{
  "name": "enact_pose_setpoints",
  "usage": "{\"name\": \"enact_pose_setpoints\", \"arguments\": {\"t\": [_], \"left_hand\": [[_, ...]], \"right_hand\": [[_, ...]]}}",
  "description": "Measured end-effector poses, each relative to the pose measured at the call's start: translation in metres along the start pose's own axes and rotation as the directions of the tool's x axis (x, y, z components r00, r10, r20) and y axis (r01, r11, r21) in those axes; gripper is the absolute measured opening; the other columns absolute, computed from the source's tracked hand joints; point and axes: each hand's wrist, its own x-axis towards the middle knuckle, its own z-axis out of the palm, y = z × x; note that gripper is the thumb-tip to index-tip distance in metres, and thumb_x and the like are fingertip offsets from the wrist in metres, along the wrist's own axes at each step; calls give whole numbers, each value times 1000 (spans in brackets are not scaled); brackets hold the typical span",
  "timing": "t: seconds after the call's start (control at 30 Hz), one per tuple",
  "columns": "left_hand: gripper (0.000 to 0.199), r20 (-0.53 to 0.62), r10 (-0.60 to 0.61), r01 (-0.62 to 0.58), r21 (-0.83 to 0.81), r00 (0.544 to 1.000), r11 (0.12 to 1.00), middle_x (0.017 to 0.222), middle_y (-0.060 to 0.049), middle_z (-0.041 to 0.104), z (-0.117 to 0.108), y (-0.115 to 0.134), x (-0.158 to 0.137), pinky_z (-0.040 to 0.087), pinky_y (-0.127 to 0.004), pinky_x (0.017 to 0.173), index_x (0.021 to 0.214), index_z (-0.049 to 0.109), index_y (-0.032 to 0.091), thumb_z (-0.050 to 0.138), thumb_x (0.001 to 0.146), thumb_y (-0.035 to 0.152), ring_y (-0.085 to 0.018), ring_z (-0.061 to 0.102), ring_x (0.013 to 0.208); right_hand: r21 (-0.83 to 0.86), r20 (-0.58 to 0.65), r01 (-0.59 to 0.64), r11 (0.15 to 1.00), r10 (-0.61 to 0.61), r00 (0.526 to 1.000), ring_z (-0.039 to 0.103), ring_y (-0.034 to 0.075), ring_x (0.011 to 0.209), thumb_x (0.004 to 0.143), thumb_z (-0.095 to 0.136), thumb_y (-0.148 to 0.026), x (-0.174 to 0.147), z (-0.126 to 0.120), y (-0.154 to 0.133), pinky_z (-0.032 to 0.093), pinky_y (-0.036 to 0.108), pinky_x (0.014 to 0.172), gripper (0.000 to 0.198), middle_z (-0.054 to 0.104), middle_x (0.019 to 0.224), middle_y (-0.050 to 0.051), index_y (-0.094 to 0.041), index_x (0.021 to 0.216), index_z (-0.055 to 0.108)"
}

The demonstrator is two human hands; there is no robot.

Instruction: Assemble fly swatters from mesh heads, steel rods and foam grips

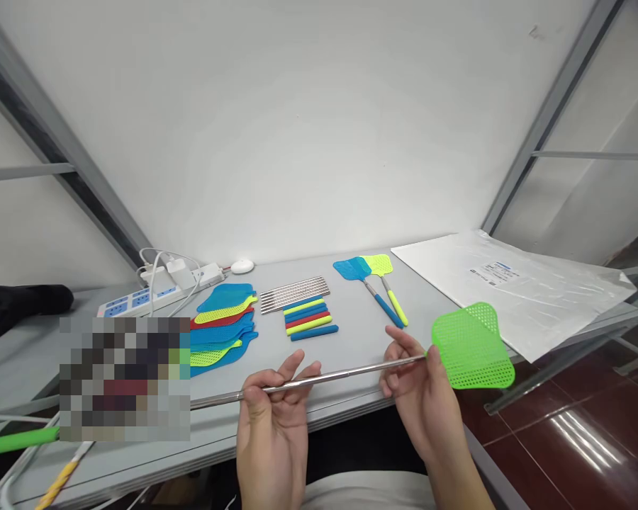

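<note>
A fly swatter (345,373) with a long, drawn-out metal rod lies across both hands over the table's front edge. Its bright green mesh head (473,347) is at the right, and a green handle (18,443) shows at the far left beyond a blurred patch. My left hand (276,418) holds the rod between thumb and fingers, palm up. At the neck below the head, my right hand (425,397) pinches the swatter, some fingers loosely curled. Beyond lie loose mesh heads (226,297), metal rods (295,294) and coloured handles (308,326).
A blue swatter (354,268) and a yellow swatter (381,264) lie farther back. A white package (489,276) covers the table's right end. At the left are a power strip (138,301), cables and a black object (32,301).
</note>
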Motion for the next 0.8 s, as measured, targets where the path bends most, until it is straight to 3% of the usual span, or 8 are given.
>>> {"name": "enact_pose_setpoints", "arguments": {"t": [0.1, 0.23, 0.47, 0.7, 0.8], "left_hand": [[31, -18, 33, -33, -4, 999, 999, 106, -5, 74, -2, 2, 4, 53, -43, 93, 85, 58, 22, 65, 83, 52, -25, 73, 92], [33, -38, 42, -42, 3, 998, 999, 107, -4, 73, -1, 1, 6, 54, -42, 92, 85, 58, 22, 65, 83, 53, -24, 73, 89], [32, -25, 20, -22, -60, 999, 998, 105, 0, 74, 9, 4, -4, 57, -42, 87, 84, 57, 24, 66, 81, 54, -24, 74, 86], [30, 71, -32, 38, -83, 997, 996, 109, -4, 74, 15, -8, -11, 56, -46, 87, 82, 56, 23, 64, 84, 51, -28, 71, 97], [29, 114, -58, 62, -39, 992, 997, 116, -8, 71, 14, -12, -9, 53, -45, 92, 84, 57, 22, 59, 88, 50, -29, 66, 109]], "right_hand": [[80, -153, 72, 994, -59, 986, 45, 10, 56, 89, 52, -59, 4, -3, -8, 40, 25, 51, 40, 50, 73, -2, -25, 103, 68], [4, -302, 208, 978, -197, 933, 48, 11, 59, 88, 59, -49, 3, 1, -9, 42, 27, 55, 25, 56, 77, -1, -25, 91, 65], [-14, -215, 264, 964, -261, 941, 52, 15, 65, 93, 51, -46, -12, 23, 11, 43, 30, 59, 25, 61, 79, 2, -26, 105, 63], [3, -91, 116, 993, -115, 989, 53, 16, 64, 94, 47, -51, -20, 31, 38, 46, 35, 66, 36, 62, 79, 2, -25, 114, 62], [21, -110, 83, 996, -80, 991, 53, 16, 66, 94, 49, -49, -17, 29, 37, 45, 32, 63, 36, 62, 79, 2, -25, 117, 62]]}}
